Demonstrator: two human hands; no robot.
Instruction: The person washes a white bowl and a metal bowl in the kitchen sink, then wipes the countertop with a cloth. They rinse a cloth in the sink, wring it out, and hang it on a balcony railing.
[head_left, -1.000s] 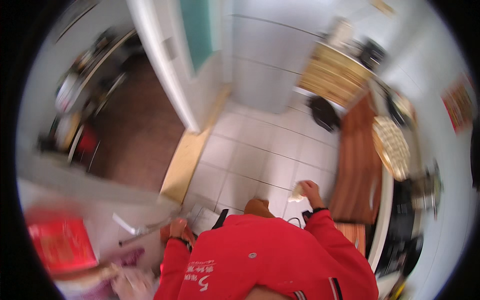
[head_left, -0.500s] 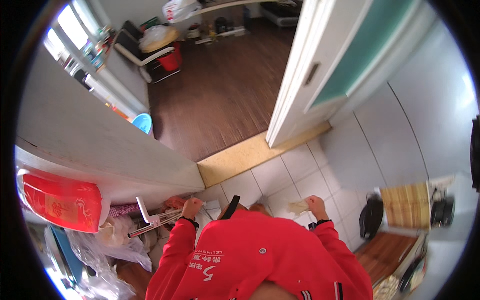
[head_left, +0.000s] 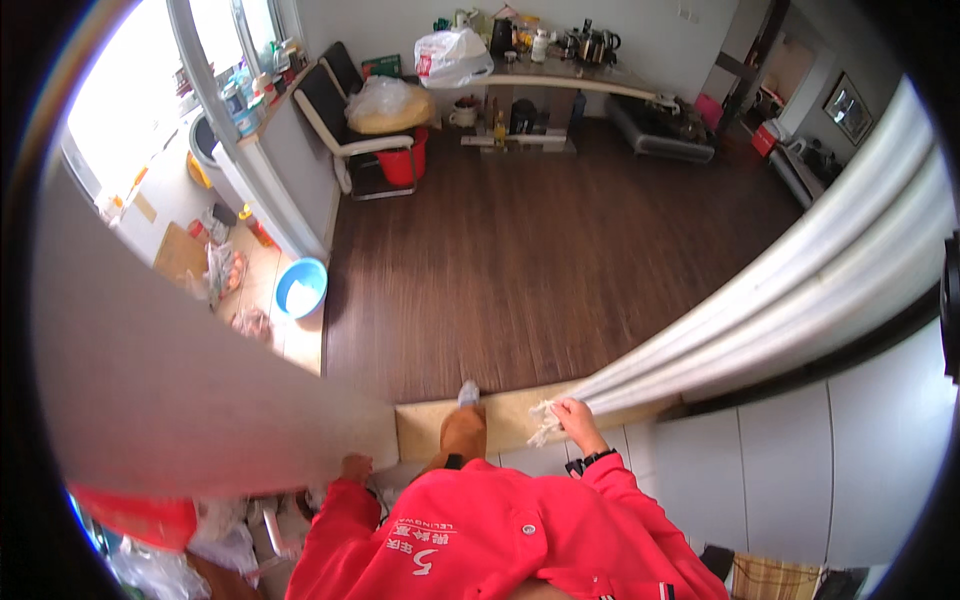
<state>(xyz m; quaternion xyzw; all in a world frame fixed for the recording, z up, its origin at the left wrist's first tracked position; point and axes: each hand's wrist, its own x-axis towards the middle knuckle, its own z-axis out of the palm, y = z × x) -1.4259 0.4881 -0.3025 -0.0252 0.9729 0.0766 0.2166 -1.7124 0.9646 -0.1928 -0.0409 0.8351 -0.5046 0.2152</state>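
Note:
My right hand [head_left: 572, 419] is closed around a whitish, limp bundle [head_left: 544, 422] with ragged, stringy ends, perhaps cloth. It hangs over the pale doorway sill [head_left: 512, 419], left of the white door edge [head_left: 700, 330]. Low beside the white wall [head_left: 230, 390] on the left, my left hand [head_left: 356, 467] has its fingers curled in; whether anything is inside them is hidden. One of my feet [head_left: 468, 393], in a grey sock or shoe, is at the far side of the sill.
Ahead stretches a dark wood floor [head_left: 470, 260]. A blue basin [head_left: 302, 288] stands beyond the left wall. Farther off are a black chair [head_left: 345, 120], a red bucket [head_left: 404, 163] and a cluttered counter [head_left: 560, 76]. Plastic bags [head_left: 150, 572] lie at lower left.
I have moved forward and turned towards the room, one foot now at the sill. My right hand has carried the whitish bundle over it; my left hand is now beside the wall.

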